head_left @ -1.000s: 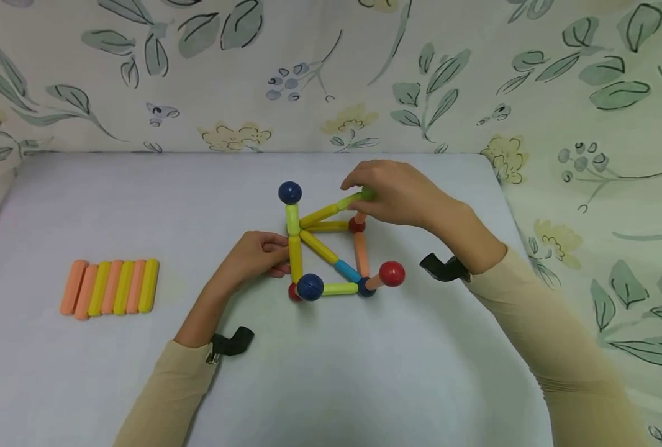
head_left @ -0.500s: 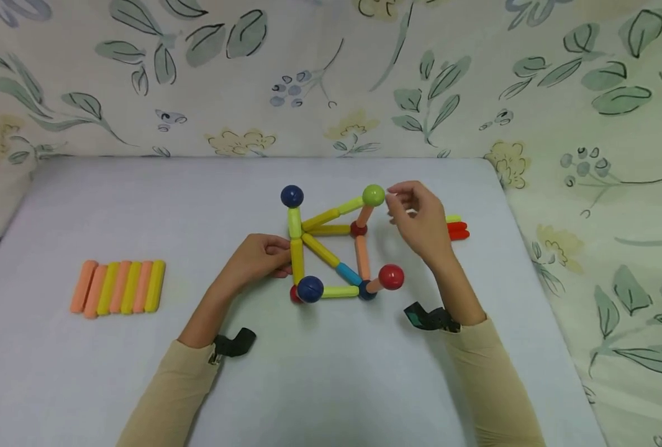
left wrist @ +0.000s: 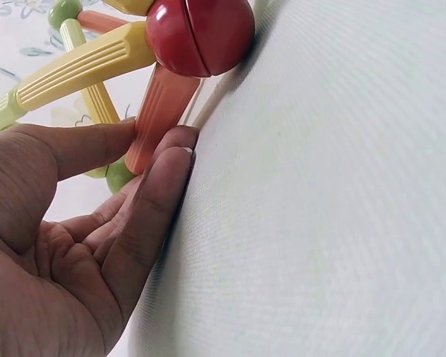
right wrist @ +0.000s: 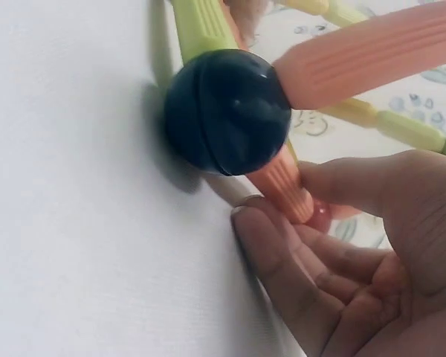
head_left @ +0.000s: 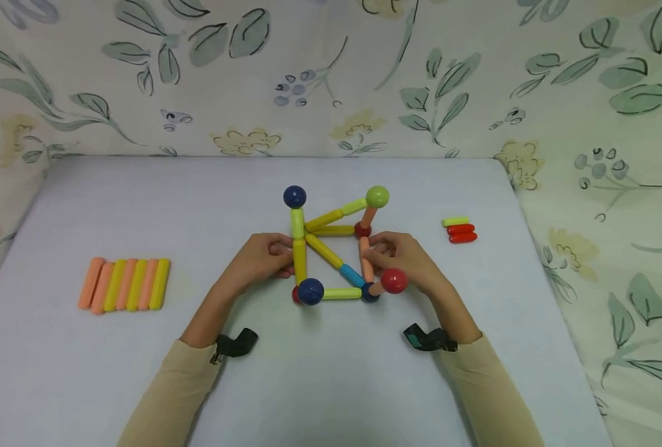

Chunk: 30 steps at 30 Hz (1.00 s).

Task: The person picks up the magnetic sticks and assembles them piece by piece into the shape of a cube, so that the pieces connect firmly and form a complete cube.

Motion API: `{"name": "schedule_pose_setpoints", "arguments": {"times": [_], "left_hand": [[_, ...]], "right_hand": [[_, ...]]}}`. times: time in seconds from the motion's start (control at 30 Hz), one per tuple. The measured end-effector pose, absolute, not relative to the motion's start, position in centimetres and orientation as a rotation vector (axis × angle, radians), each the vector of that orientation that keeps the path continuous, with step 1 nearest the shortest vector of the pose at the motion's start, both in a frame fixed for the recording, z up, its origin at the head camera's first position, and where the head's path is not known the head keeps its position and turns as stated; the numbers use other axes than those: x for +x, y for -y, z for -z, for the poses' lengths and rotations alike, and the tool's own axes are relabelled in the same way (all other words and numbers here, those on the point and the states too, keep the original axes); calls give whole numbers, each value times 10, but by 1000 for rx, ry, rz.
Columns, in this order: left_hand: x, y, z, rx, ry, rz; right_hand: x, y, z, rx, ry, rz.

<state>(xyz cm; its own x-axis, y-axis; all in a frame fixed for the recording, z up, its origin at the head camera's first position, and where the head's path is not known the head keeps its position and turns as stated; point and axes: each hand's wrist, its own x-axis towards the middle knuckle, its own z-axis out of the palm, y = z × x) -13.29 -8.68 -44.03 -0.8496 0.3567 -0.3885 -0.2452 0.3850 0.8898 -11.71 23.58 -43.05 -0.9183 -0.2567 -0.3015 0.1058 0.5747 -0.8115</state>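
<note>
A frame of plastic building sticks and balls stands on the white table. Its top carries dark blue balls (head_left: 294,197), a green ball (head_left: 377,197) and a red ball (head_left: 394,280). On the frame's left side, my left hand (head_left: 261,254) pinches a low orange stick (left wrist: 160,111) between thumb and fingers, just below a red ball (left wrist: 201,33). My right hand (head_left: 406,257) pinches the right-side orange stick (head_left: 367,264) near a dark blue ball (right wrist: 227,111). Yellow sticks (head_left: 325,250) and a blue stick (head_left: 351,275) run slantwise across the frame.
Several loose orange and yellow sticks (head_left: 135,284) lie in a row on the left of the table. Towards the right lie a light green stick (head_left: 456,221) and two red sticks (head_left: 462,237). A floral cloth (head_left: 331,81) hangs behind the table.
My right hand has let go of the green ball at the back right, moved down towards me and taken hold of the right-side orange stick. The left hand has stayed in place.
</note>
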Motion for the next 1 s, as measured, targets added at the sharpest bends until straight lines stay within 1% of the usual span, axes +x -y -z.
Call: {"name": "schedule_pose_setpoints", "arguments": {"times": [0.57,0.83,1.0], "left_hand": [[-131,86,436,104,-2103,-1505],[-131,86,437,97,-2109,-1499],[-132,87,437,98,-2114,-1490]], "right_hand": [[-114,-236,431,-111,-2439,1312],[-111,-244,428,-159,-2490,1283],[-110,-247,427,-139,-2534,1267]]}}
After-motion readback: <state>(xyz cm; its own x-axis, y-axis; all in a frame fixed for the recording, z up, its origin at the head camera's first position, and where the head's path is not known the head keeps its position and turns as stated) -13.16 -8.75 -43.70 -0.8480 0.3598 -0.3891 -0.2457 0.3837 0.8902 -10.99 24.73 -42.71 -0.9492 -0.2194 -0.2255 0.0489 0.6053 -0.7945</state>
